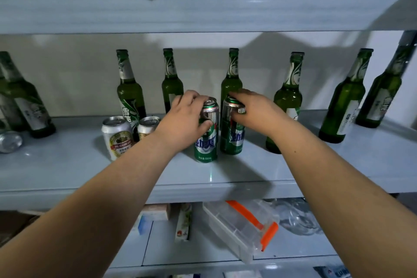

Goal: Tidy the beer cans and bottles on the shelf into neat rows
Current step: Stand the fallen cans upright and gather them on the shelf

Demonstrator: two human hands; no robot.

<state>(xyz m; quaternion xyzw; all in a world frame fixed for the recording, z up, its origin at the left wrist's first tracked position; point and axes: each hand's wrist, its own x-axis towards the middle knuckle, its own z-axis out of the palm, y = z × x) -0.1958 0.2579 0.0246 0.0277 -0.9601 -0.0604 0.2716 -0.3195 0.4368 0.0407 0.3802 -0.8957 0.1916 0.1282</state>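
Observation:
Two tall green cans stand side by side at the middle of the grey shelf (225, 178). My left hand (184, 117) grips the upper part of the left green can (206, 142). My right hand (252, 110) grips the top of the right green can (232, 137). Left of them stand two short white cans, one in front (117, 137) and one behind (146, 125). Several green beer bottles stand along the back: one (130, 92) behind the white cans, one (171, 81) behind my left hand, one (232, 77) behind my right hand, another (288, 99) further right.
More green bottles lean at far left (24, 101) and far right (345, 101), (383, 95). A silver can (10, 141) lies on its side at the left edge. The upper shelf board (203, 9) hangs low overhead. A clear box with orange trim (241, 225) lies on the shelf below.

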